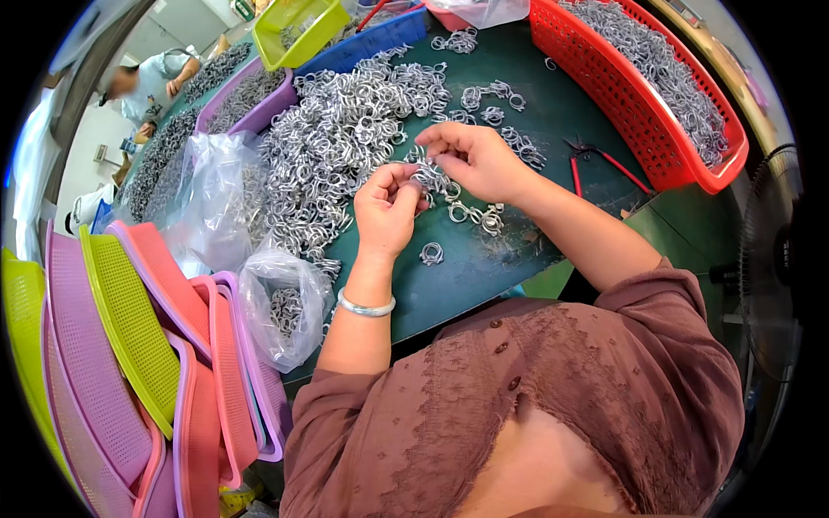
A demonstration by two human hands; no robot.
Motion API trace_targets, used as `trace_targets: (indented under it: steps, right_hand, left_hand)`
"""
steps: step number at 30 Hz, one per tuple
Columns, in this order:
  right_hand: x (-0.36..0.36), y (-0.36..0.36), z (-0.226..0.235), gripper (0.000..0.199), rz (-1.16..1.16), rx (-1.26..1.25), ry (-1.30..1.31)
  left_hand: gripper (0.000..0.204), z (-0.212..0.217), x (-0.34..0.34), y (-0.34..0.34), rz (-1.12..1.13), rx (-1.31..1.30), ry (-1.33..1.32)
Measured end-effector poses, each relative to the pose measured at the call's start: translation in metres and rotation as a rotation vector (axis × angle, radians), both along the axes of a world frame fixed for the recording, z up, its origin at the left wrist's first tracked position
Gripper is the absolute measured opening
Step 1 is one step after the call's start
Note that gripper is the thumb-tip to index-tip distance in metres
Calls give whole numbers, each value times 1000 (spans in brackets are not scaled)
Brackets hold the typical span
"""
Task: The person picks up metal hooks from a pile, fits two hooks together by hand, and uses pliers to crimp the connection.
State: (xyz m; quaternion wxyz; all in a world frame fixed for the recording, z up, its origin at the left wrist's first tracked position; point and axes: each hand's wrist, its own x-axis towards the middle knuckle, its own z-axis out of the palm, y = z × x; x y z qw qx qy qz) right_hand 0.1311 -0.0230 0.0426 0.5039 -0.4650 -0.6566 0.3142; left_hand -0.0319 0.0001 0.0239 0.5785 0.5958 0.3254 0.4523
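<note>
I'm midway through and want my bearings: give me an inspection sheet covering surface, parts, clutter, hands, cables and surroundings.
Surface: green table, scuffed in front of the right forearm.
Parts: large heap of metal rings; smaller groups lie to its right.
Clutter: red-handled pliers, opened, beside the red basket of rings; clear bag with rings at the near left; coloured baskets nested at far left.
Hands: left hand holds a ring cluster; right hand is at it, grip unclear.
Cables: nothing seen.
Surroundings: another person upper left; fan at right.
</note>
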Motion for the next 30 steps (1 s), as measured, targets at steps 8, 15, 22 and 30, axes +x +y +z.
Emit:
trace_targets:
  steps: [8, 15, 22, 30]
  right_hand:
    - [5, 1, 3, 27, 109, -231, -62]
    - [9, -3, 6, 30, 201, -342, 87]
    - [8, -8, 0, 28, 156, -120, -83]
    - [7, -12, -2, 28, 153, -162, 78]
  left_hand:
    - [9, -9, -1, 6, -27, 159, 58]
    - [13, -8, 1, 5, -56, 92, -15]
    - [14, -1, 2, 0, -72, -114, -28]
    - [16, -3, 1, -1, -153, -165, -159]
